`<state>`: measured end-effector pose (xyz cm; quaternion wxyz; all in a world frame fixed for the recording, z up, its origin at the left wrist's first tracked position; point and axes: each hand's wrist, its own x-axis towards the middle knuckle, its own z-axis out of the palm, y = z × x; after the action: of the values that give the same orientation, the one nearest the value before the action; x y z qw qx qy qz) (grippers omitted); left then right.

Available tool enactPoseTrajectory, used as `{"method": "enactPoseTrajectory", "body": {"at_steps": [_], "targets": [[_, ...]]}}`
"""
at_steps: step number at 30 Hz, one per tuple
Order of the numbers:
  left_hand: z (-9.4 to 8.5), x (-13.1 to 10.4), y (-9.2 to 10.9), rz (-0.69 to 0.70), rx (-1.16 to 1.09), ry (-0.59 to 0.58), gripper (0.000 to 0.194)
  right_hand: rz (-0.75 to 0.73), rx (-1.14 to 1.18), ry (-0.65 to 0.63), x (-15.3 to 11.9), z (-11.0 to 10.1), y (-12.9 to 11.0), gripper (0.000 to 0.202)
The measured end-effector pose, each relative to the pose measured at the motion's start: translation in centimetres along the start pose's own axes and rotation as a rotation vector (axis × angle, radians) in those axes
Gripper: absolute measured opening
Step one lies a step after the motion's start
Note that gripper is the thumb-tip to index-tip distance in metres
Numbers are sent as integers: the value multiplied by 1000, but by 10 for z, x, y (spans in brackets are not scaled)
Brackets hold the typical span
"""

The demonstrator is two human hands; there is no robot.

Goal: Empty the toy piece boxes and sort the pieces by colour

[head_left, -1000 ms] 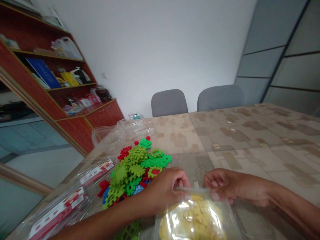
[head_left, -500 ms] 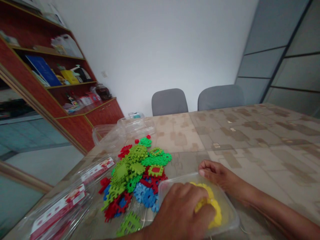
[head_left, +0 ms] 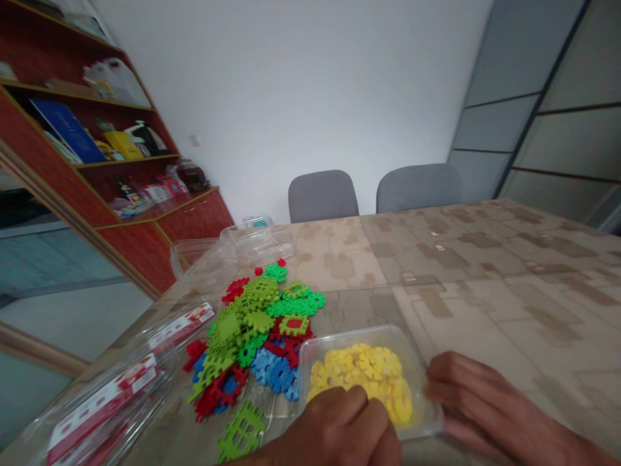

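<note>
A clear plastic container [head_left: 427, 421] holding a heap of yellow snowflake-shaped building pieces [head_left: 361, 366] sits at the near edge of the table. My left hand [head_left: 347, 427] is over its near side, fingers curled down at the yellow pieces; what they grip, if anything, is hidden. At the right side of the container, my right hand [head_left: 475, 395] has its fingers bent against the rim, and its thumb is out of sight. Left of the container lies a pile of lime-green pieces [head_left: 228, 330], with red pieces [head_left: 218, 395], blue pieces [head_left: 279, 375] and green pieces [head_left: 298, 305].
Clear plastic packages with red and white labels [head_left: 104, 408] lie at the left table edge. Empty clear containers [head_left: 257, 243] stand behind the pile. One lime-green lattice piece [head_left: 242, 430] rests apart in front. Two grey chairs [head_left: 323, 197] stand across the table.
My left hand has drawn back toward me, uncovering more yellow pieces. My right hand has come nearer, from the container's far right corner to its right side. The view has shifted slightly.
</note>
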<state>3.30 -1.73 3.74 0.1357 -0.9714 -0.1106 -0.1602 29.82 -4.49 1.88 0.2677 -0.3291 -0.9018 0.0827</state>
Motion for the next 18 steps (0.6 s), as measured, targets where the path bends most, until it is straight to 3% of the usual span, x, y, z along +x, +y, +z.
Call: {"method": "enactPoseTrajectory", "body": {"at_steps": [5, 13, 18], "targets": [[7, 3, 3, -48, 3, 301, 31, -206, -204, 139, 11, -2, -3, 33], [1, 22, 1, -21, -13, 188, 20, -286, -331, 219, 16, -10, -12, 34], [5, 21, 1, 48, -10, 236, 23, -253, -318, 204, 16, -3, -13, 36]]}}
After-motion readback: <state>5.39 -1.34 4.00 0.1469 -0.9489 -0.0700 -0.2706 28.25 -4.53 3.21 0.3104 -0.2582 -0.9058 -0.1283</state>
